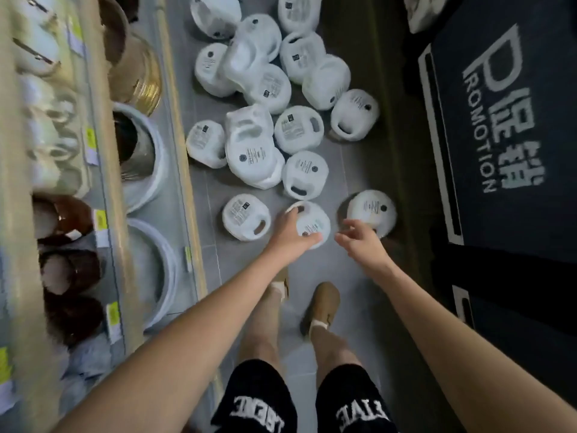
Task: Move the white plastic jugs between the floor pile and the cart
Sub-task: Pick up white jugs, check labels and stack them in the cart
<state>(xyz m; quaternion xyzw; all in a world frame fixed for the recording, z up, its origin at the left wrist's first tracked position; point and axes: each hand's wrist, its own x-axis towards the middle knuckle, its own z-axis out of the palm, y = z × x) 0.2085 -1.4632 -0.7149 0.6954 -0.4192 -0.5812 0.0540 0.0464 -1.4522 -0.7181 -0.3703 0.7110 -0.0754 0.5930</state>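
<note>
White jug (315, 220) — in left hand (290, 232)

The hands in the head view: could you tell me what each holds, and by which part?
The left hand grips a white jug, fingers at its handle, thumb on its labelled face. The right hand holds nothing.

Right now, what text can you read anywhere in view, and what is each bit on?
"PROMOTION": white letters with a large P, on the dark panel at the right.
Chinese characters beside it on the same panel: too blurred to read.
"IVE": on one leg of the black shorts, upside down; the other leg's lettering is unclear.
Printed labels on the white jugs: too small to read.
Yellow shelf tags: blurred.
</note>
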